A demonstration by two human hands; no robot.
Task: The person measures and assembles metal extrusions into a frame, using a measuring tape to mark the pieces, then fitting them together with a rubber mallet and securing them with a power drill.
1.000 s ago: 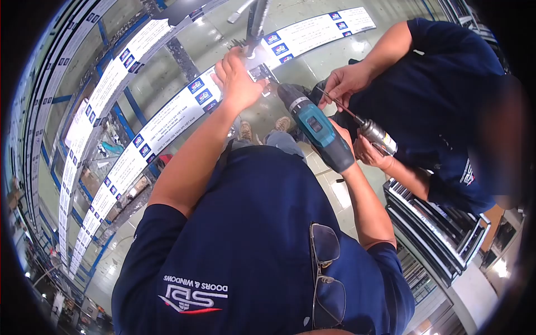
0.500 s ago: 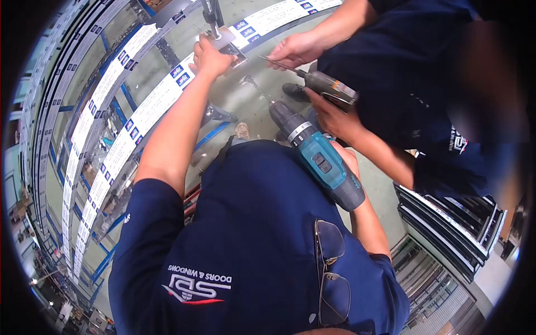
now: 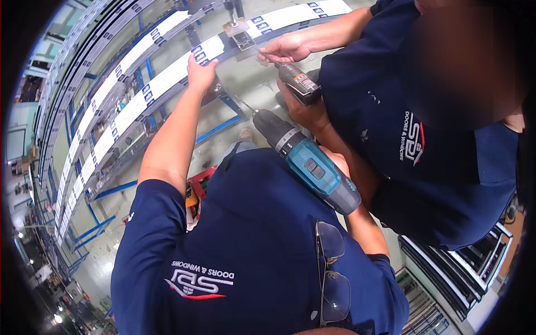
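My left hand (image 3: pixel 202 72) is at the near edge of a long white-labelled profile (image 3: pixel 167 73), its thumb and fingers apart. To its right, a metal plate with a cut-out (image 3: pixel 242 40) lies on the profile under an upright metal clamp or rod (image 3: pixel 233 10). My right hand (image 3: pixel 337 162) is closed round the grip of a teal and black drill (image 3: pixel 315 167), mostly hidden beneath it. The drill's thin bit points up and left toward the profile, touching nothing.
A co-worker's hand (image 3: pixel 287 47) at the right holds a thin piece by a dark power tool (image 3: pixel 298 82), held in the other hand. More labelled profiles (image 3: pixel 106 92) lie on blue frames (image 3: pixel 220 129). Dark frames (image 3: pixel 446 273) are stacked at lower right.
My left hand has left the metal plate and moved left along the profile. The drill has shifted slightly left. The co-worker has leaned further in, and their tool has moved up and left.
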